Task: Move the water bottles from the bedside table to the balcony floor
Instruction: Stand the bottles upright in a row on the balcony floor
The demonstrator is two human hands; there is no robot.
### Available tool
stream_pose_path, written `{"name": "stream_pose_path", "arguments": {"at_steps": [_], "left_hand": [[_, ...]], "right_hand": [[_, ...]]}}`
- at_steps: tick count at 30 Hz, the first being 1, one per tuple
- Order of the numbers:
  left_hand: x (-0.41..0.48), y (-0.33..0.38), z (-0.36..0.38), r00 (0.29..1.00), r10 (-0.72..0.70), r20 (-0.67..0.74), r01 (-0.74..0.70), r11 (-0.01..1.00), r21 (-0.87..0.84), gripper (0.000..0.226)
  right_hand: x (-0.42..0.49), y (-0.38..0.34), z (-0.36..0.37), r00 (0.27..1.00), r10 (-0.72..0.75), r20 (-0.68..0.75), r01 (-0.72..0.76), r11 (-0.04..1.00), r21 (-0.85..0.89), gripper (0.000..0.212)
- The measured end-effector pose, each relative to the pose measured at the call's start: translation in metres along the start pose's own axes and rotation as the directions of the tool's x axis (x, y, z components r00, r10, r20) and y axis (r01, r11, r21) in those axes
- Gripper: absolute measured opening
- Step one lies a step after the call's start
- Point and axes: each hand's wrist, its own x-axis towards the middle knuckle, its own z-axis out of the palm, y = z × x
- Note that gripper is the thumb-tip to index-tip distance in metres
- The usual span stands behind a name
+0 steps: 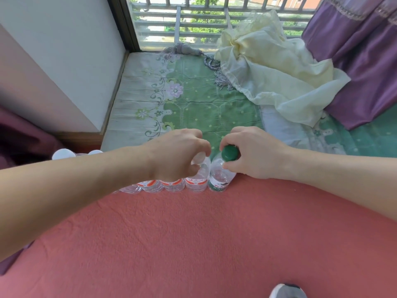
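Note:
A row of clear water bottles stands along the far edge of the pink bedsheet (193,233), against the green floral mat (193,108). My right hand (255,153) grips the neck of the green-capped bottle (221,179) at the row's right end. My left hand (176,155) is closed over the top of the white-capped bottle (196,181) with an orange label beside it. More orange-labelled bottles (163,186) continue to the left, partly hidden under my left forearm. Two white caps (63,154) show further left.
A cream cloth (275,69) lies crumpled on the mat at the right, beside a purple curtain (354,61). A white wall (64,61) borders the mat's left side. A railing (214,18) is seen through the window behind. A shoe tip (287,291) shows at the bottom.

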Motion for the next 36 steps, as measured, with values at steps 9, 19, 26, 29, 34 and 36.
{"name": "stream_pose_path", "arguments": {"at_steps": [9,19,26,29,34,36], "left_hand": [[-0.0023,-0.0005,0.0037,1.000,-0.001,-0.016,0.001,1.000,-0.002,0.030],[-0.0020,0.0002,0.0068,1.000,-0.024,-0.013,0.024,1.000,-0.008,0.029],[-0.0022,0.0012,0.0076,1.000,-0.027,-0.012,0.027,0.999,-0.021,0.030],[-0.0025,0.0011,0.0079,1.000,-0.025,-0.014,0.024,0.999,-0.023,0.030],[-0.0012,0.0001,0.0084,1.000,-0.017,-0.023,0.016,1.000,-0.020,0.029],[-0.0009,-0.0007,0.0081,0.999,-0.017,-0.029,0.016,1.000,-0.021,0.030]], "right_hand": [[0.0021,-0.0020,0.0028,1.000,0.019,-0.011,-0.019,1.000,0.018,0.027],[0.0018,-0.0011,0.0034,1.000,0.025,0.001,-0.025,1.000,0.014,0.030],[0.0001,-0.0017,0.0033,1.000,0.029,0.005,-0.029,0.999,0.016,0.030],[-0.0015,-0.0022,0.0033,1.000,0.028,0.009,-0.028,0.999,0.017,0.028],[-0.0026,-0.0019,0.0033,0.999,0.033,0.018,-0.034,0.999,0.027,0.028],[-0.0024,-0.0021,0.0032,0.999,0.031,0.017,-0.031,0.999,0.027,0.027]]}}
